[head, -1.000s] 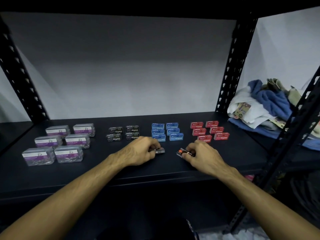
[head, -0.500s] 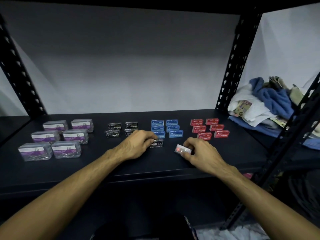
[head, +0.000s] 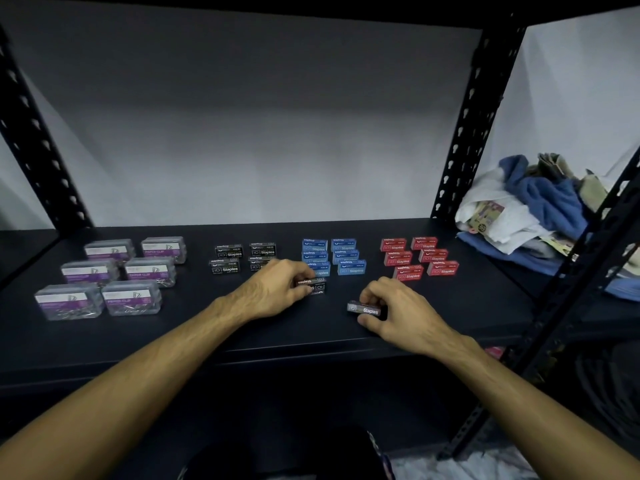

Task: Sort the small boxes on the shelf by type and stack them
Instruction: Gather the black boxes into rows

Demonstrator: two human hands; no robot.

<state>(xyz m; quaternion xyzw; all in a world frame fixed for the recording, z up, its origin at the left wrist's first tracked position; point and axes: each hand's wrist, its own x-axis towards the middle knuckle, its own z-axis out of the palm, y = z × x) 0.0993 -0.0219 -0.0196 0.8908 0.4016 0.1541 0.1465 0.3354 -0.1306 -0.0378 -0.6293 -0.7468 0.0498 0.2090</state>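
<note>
A dark metal shelf (head: 173, 344) fills the lower half of the frame, with a heap of folded cloths (head: 540, 216) at the right edge. On the left of the shelf sit six clear paper clip boxes (head: 114, 271) in two columns. To their right are four black staple boxes (head: 227, 266), then a blue staple group (head: 332, 256) already doubled up in layers, then six red staple boxes (head: 419, 258) lying flat.

The left hand (head: 273, 289), at centre frame, grips a black staple box (head: 313, 285) between curled fingers and thumb, just in front of the blue group and to the right of the black ones. The right hand (head: 398, 306), just right of centre, pinches a second black-and-silver staple box (head: 365, 308) by its long sides, low over the shelf near the front edge; whether it touches the surface cannot be told.

These cardboard boxes look small, stiff and fairly dense for their size, with smooth faces likely to slide on one another. A pinch across the long sides seems the surest hold, leaving the flat bottom free for stacking.
</note>
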